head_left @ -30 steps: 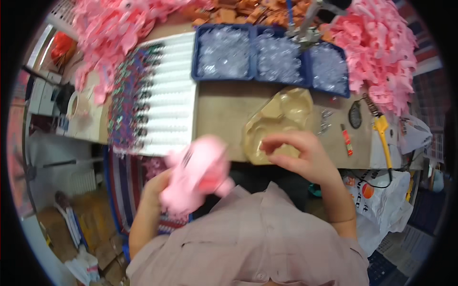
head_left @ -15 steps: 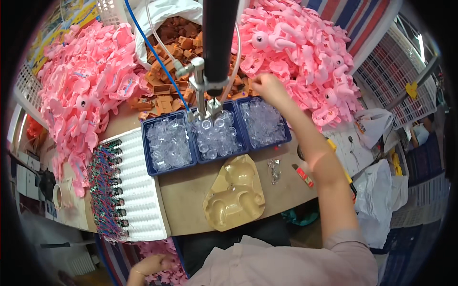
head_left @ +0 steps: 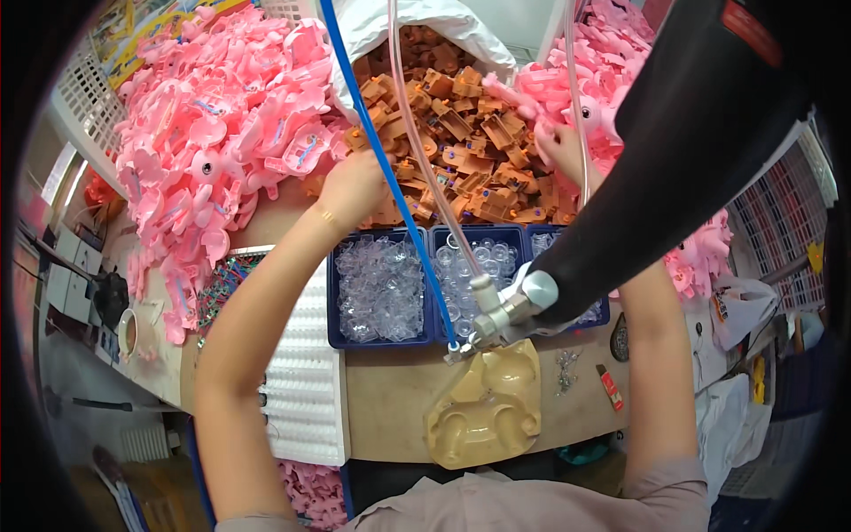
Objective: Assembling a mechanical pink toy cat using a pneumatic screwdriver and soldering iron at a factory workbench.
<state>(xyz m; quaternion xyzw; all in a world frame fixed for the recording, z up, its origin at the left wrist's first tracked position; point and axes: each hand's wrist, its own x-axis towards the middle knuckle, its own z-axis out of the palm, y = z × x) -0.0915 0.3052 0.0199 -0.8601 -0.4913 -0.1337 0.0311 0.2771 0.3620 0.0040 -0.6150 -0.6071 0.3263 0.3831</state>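
My left hand point(head_left: 352, 188) reaches to the left edge of a heap of orange-brown plastic parts point(head_left: 465, 151), beside the left heap of pink plastic toy parts point(head_left: 222, 115). Its fingers are mostly hidden, so what it holds cannot be made out. At the border of the orange and right pink heaps, the fingers of my right hand point(head_left: 560, 152) are curled against a pink toy part point(head_left: 514, 99). In front of the hands stand blue bins of clear plastic pieces point(head_left: 381, 288). Nearer to me lies a tan moulded fixture point(head_left: 483, 417) with toy-shaped hollows.
A black tool arm point(head_left: 674, 168) with a metal nozzle head point(head_left: 510, 310), a blue hose point(head_left: 381, 160) and clear tubes crosses the view. A white ridged tray point(head_left: 306, 381) lies left, with wires point(head_left: 222, 288) beyond. A red cutter point(head_left: 609, 387) lies right of the fixture.
My left hand has risen from below the table edge to the orange heap. My right hand has shifted slightly to the pink heap's edge. The view has shifted, and the tool arm now slants right.
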